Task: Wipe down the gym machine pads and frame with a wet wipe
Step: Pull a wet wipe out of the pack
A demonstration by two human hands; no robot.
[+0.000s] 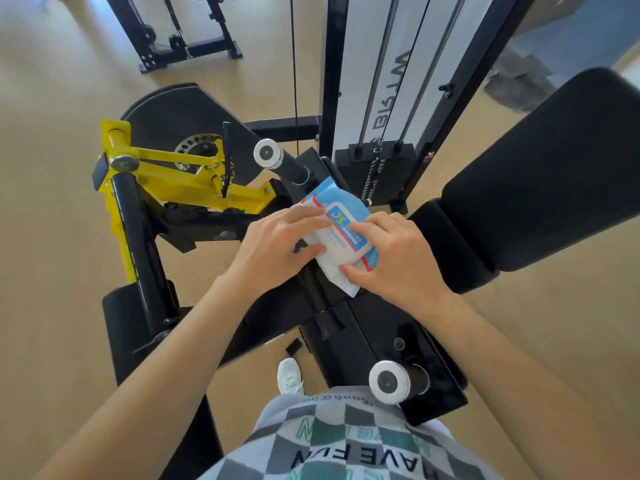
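Note:
A blue-and-white pack of wet wipes point(341, 220) is held over the black seat of the gym machine. My left hand point(277, 242) grips its left edge, thumb underneath. My right hand point(391, 254) holds the right side, with fingertips on the label flap at the top of the pack. The black back pad point(547, 174) slopes up at the right. The seat pad point(367, 327) lies beneath my hands. No loose wipe is visible.
A yellow lever arm point(180, 178) and a black padded roller point(138, 244) stand at the left. The weight stack with guide rods point(377, 168) rises behind. Two chrome-capped handles point(389, 381) stick out, one near my waist. Another machine's frame point(187, 50) sits on the tan floor behind.

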